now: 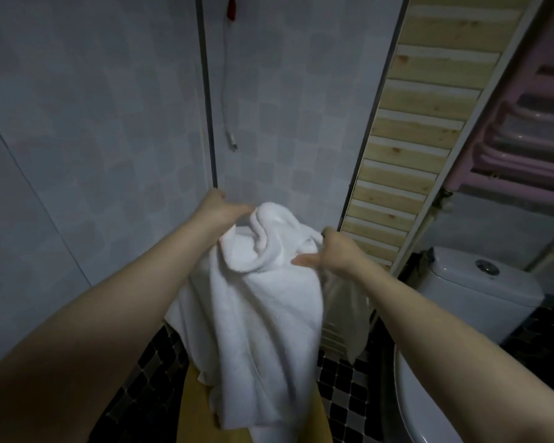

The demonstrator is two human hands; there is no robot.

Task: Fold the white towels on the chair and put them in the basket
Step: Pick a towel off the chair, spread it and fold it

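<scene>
We lift a towel (256,302) to shake it open.
Left hand (219,207) and right hand (328,249) pinch its top edge apart, letting it hang.

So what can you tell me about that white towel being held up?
The white towel looks like thick, soft terry cloth, plain and unfolded. It is bunched into rolls at the top and hangs down in loose folds, slightly blurred. The left hand grips its upper left edge, the right hand its upper right. Its lower end drapes over a yellowish wooden surface, likely the chair.
</scene>
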